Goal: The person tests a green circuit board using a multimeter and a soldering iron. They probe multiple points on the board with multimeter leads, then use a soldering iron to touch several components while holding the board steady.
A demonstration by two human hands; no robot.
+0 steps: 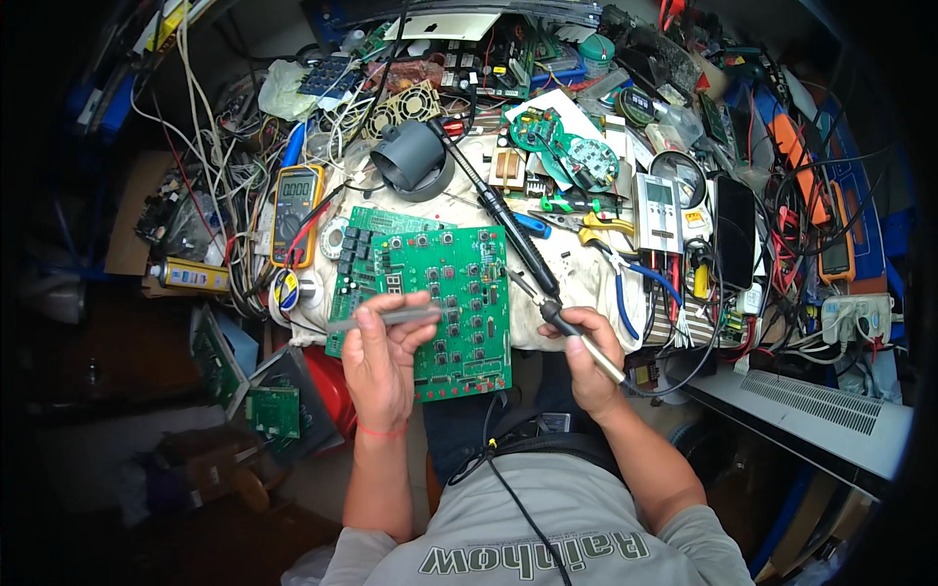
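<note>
My left hand [379, 363] is raised just over the near left part of a green circuit board [467, 332], with a red band round the wrist. Its thumb and fingers pinch a slim grey tool [405, 315], blurred, so I cannot tell its kind. My right hand [593, 359], beyond the board's right edge, is closed on a pen-shaped tool with a dark end and a pale metal barrel [604, 362]. Against that dark end lies a long black ribbed rod [500, 215], slanting to the far left. The board carries rows of push buttons and a small digit display [394, 283].
A yellow multimeter [295, 217] lies left of the board, a grey round holder [408, 156] beyond it. To the right are blue-handled pliers [625, 283], a white meter [658, 213] and a black phone [733, 232]. Tangled cables and electronic parts crowd the far bench.
</note>
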